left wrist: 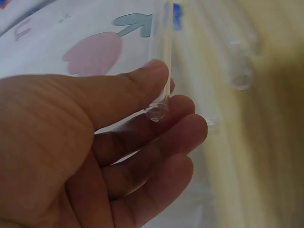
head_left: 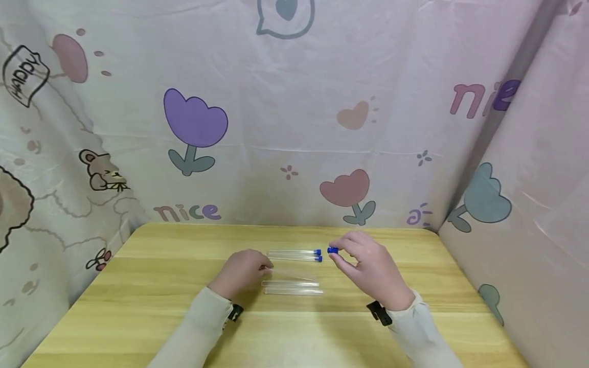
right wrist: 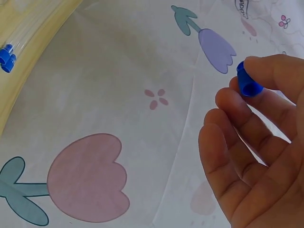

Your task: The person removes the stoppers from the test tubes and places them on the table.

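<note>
My left hand (head_left: 246, 270) pinches the rounded bottom end of a clear test tube (left wrist: 161, 52) between thumb and fingers. That tube points rightward, with its far end toward the right hand. Between the thumb and fingertips of my right hand (head_left: 371, 267) is a small blue cap (right wrist: 249, 84), its hollow end visible in the right wrist view. The cap and the held tube are apart. Just beyond the left hand, two test tubes with blue caps (head_left: 318, 258) lie side by side. Nearer the person lie two uncapped clear tubes (head_left: 292, 292), roughly parallel to the capped pair.
The wood-grain table (head_left: 294, 337) carries the tubes. A patterned cloth (head_left: 285, 128) hangs behind it and along both sides, close to the table's edges. Small black devices (head_left: 379, 313) are strapped at both wrists.
</note>
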The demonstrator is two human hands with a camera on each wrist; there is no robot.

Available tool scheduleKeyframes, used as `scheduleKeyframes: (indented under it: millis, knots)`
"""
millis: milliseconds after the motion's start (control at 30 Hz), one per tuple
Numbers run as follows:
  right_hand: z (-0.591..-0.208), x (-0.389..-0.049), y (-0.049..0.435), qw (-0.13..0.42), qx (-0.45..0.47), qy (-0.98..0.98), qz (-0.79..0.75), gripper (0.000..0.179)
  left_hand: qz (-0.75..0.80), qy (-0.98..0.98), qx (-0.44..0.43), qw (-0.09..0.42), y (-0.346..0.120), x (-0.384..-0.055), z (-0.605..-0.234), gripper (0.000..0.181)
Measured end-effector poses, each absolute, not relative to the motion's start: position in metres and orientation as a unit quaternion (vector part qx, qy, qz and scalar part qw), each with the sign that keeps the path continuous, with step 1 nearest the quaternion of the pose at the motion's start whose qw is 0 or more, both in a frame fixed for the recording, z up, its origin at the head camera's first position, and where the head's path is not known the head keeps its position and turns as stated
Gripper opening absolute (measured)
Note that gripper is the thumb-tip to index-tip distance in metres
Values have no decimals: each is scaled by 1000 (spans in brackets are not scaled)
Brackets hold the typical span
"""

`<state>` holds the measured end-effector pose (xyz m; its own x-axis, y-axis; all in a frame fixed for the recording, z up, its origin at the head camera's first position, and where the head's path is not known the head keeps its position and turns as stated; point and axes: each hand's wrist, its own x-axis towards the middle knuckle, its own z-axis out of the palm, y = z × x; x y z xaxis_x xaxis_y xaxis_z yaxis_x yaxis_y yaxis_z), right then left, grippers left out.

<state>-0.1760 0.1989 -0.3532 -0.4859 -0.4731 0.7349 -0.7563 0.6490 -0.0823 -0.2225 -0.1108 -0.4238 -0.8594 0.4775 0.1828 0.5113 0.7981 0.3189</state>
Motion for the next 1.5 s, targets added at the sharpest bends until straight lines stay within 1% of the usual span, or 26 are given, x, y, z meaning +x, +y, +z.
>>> scheduleKeyframes:
  millis: [167,433,767,933,1167,1400,1500]
  knots:
    - [-355,-176,199,340,363,-845,198,16,-172,-947,-266,43,-110,-222,-435,10]
    - [-356,-176,198,334,355,-851,196,16,-186,-946,-264,12,-108,-220,-437,5]
    - [-359,-176,196,325,354,-854,198,18,-194,-945,-262,-21,-108,-217,-437,6]
    - [-359,-175,195,314,344,-862,201,17,-186,-946,-266,-29,-107,-216,-437,7]
    - [-358,-175,194,301,344,-866,202,15,-168,-941,-291,-25,-107,-216,-435,14]
    - [-359,-175,194,294,323,-877,198,21,-171,-941,-291,-30,-105,-215,-436,17]
    - [-361,-176,195,290,318,-880,202,20,-177,-940,-288,-34,-104,-214,-438,17]
